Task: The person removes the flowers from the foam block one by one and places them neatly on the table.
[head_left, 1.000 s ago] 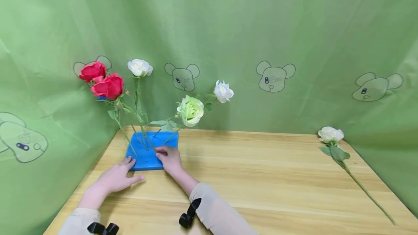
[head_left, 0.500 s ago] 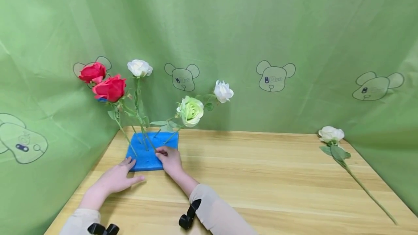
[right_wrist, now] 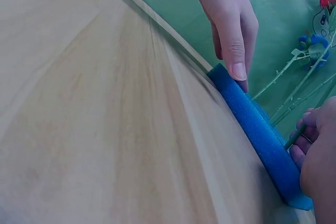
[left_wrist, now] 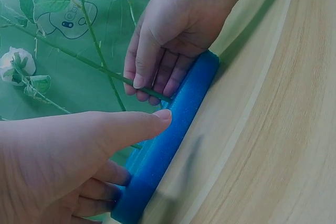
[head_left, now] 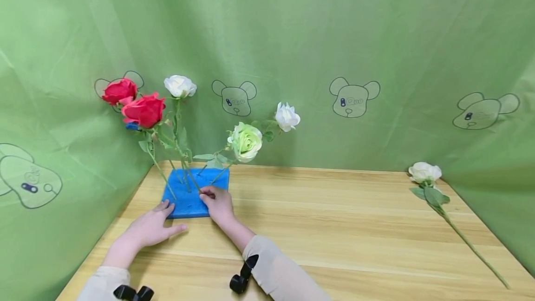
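Note:
A flat blue foam block (head_left: 190, 209) lies at the left of the table with several artificial flowers standing in it. My right hand (head_left: 218, 204) pinches a green stem (left_wrist: 84, 59) low down, close to the foam. That stem leans up and left toward the front red rose (head_left: 144, 110). At the block's front left corner rests my left hand (head_left: 148, 229), fingers on the foam and thumb stretched out to the side. Behind the front rose stands a second red rose (head_left: 119, 91), with a blue flower (right_wrist: 314, 43) partly hidden below.
A white rose (head_left: 180, 86) stands upright in the block. A light green rose (head_left: 245, 142) and another white rose (head_left: 287, 116) lean right. One loose white rose (head_left: 424, 172) lies at the table's right side. Green cloth (head_left: 309, 36) encloses the wooden table (head_left: 334, 226).
The front red rose has shifted slightly right and up, uncovering more of the blue flower. Both hands stay in nearly the same place.

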Demonstrator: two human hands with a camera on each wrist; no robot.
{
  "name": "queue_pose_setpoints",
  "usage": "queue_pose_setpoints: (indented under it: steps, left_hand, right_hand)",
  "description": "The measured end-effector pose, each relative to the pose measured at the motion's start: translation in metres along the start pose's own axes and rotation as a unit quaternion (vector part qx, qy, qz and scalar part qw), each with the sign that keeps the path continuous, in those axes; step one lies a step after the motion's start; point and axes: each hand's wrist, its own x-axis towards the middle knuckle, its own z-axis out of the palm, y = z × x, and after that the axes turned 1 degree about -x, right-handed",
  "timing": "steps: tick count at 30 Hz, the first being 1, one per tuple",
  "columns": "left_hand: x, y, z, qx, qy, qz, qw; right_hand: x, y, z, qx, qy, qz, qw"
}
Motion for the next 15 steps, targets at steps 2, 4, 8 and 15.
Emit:
queue_pose_setpoints:
  steps: [2,4,8,15]
  left_hand:
    - [0.0,0.0,0.0,0.0,0.0,0.001,1.0]
    - [0.0,0.0,0.0,0.001,0.0,0.001,1.0]
    - [-0.001,0.002,-0.001,-0.001,-0.001,0.001,1.0]
    - [-0.003,0.003,-0.003,-0.008,0.004,0.003,1.0]
  right_hand:
    - [0.0,-0.002,-0.001,0.0,0.001,0.0,1.0]
    - [0.0,-0.004,-0.001,-0.001,0.0,-0.002,1.0]
    - [0.0,-0.012,-0.004,0.0,-0.004,-0.008,1.0]
    - [-0.002,-0.023,-0.01,0.034,-0.01,-0.019,0.999]
